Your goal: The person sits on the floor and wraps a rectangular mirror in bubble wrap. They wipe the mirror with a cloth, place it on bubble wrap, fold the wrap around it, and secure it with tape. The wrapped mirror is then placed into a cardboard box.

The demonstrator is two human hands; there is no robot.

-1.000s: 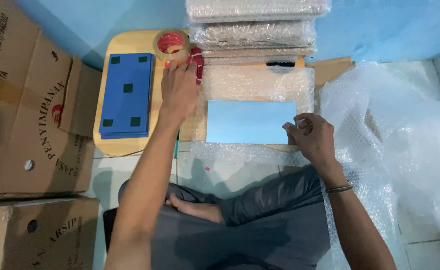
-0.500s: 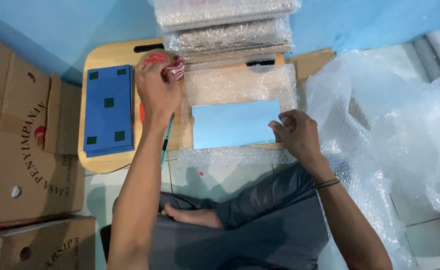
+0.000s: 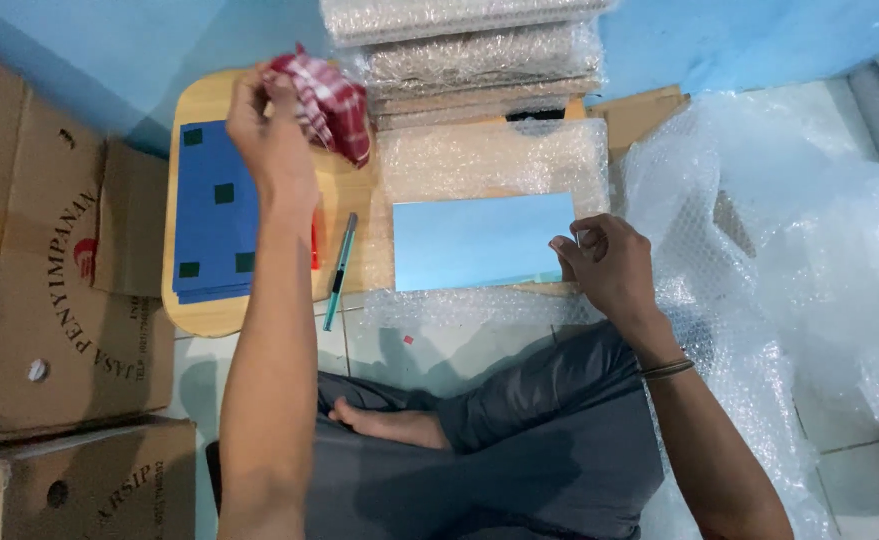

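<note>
Left hand fingers are pinching a soft, light checked cloth above the worktop; right hand fingers are gripping the stiff, likely fragile blue panel by its right edge.

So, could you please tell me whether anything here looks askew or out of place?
Nothing stands out. The left hand holds a checked cloth, the right hand steadies a pale blue panel lying square on bubble wrap.
</note>
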